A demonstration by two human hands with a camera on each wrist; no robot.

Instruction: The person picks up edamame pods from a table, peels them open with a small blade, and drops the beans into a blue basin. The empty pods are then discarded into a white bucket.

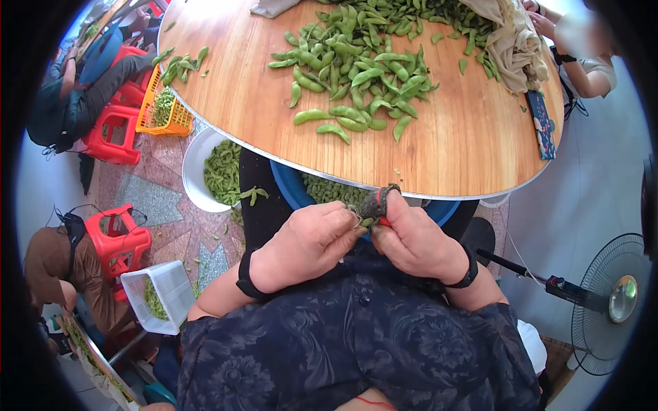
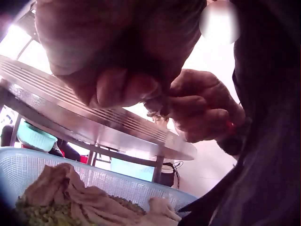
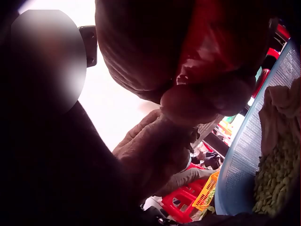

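Observation:
Both hands meet just below the round table's near edge. In the head view the left hand [image 1: 312, 236] pinches one end of a green pod [image 1: 368, 222] between thumb and fingers. The right hand [image 1: 418, 240] holds the other side, with a dark cover with red trim [image 1: 377, 203] on a finger. In the left wrist view the curled fingers of the left hand [image 2: 124, 56] touch those of the right hand [image 2: 202, 106]. The right wrist view shows the right hand [image 3: 188, 61] above the left hand [image 3: 153, 146]; the pod is hidden there.
Loose green pods [image 1: 349, 75] lie on the wooden table [image 1: 260, 130]. Under its edge is a blue basket [image 1: 284, 181] with shelled beans and cloth. A white bucket [image 1: 195, 168] of pods stands left, a fan [image 1: 610, 301] right. Other people sit around.

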